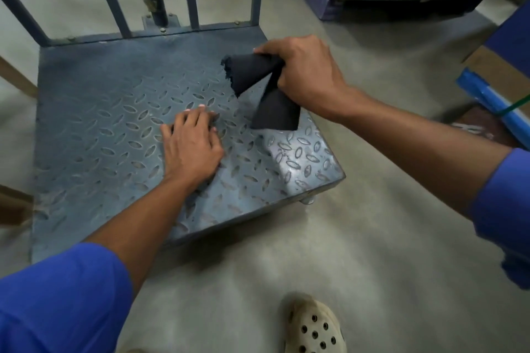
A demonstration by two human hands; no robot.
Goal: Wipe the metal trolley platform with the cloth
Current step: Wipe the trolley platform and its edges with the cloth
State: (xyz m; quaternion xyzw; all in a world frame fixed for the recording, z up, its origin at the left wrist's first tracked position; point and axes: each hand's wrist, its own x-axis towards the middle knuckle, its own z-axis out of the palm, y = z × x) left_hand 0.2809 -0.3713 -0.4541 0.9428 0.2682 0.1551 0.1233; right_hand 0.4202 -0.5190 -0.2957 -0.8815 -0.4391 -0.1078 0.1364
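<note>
Right hand (304, 74) grips the cloth (258, 86) above the platform (94, 129) near its right edge (apparently clear of the metal). Left hand (192, 143) lies open, flat mid-platform. Lower the cloth, spread it, and wipe in overlapping strokes.

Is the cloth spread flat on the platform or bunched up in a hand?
Bunched. The right hand grips the dark cloth at its middle, both ends hanging loose over the trolley platform. The left hand rests flat, empty.
</note>
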